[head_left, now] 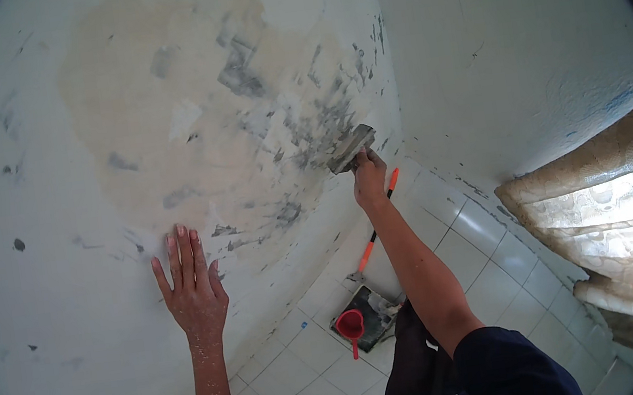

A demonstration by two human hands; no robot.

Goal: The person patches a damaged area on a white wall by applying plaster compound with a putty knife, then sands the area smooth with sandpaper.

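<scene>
My left hand [191, 286], dusted with white specks, lies flat on the white wall [57, 231] with its fingers spread, below a beige patch [129, 110] marked with grey smears. In my right hand [369, 178] is a wide metal putty knife [351, 145], its blade at the patch's lower right, near the wall's corner. My fingers are closed round its grip, which they mostly hide.
An orange-and-black long-handled tool [368, 249] stands beside a dark tray [377, 325] with a red dipper [350, 326] on the tiled floor [279, 370], near my legs [400, 378]. A side wall [520, 43] meets the patched wall; a curtained window [607, 215] is at right.
</scene>
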